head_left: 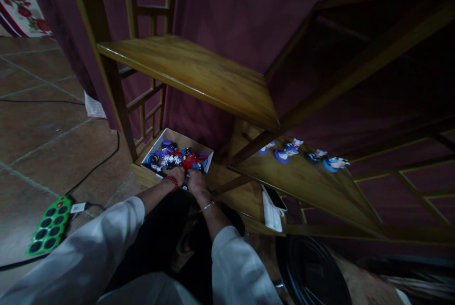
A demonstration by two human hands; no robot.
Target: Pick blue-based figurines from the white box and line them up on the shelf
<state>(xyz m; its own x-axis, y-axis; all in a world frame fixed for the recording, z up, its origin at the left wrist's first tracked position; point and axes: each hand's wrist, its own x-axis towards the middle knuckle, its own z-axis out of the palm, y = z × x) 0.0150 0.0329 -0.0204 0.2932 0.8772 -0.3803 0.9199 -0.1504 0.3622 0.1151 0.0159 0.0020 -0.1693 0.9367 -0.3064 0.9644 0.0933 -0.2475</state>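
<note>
A shallow white box sits on the low wooden shelf, filled with several small figurines in blue, purple, white and black. Among them on the right lies a red and black figurine. Both hands reach into the near side of the box, close together. My left hand, with a red bead bracelet at the wrist, has its fingers curled down; what they hold is hidden. Beside it, my right hand, with a silver bracelet, is curled too, and its grip cannot be made out.
Above the box juts a wooden shelf board. On the shelf to the right stand several figurines on round bases. A phone rests on a white object. A green power strip lies on the floor, and a black stool stands lower right.
</note>
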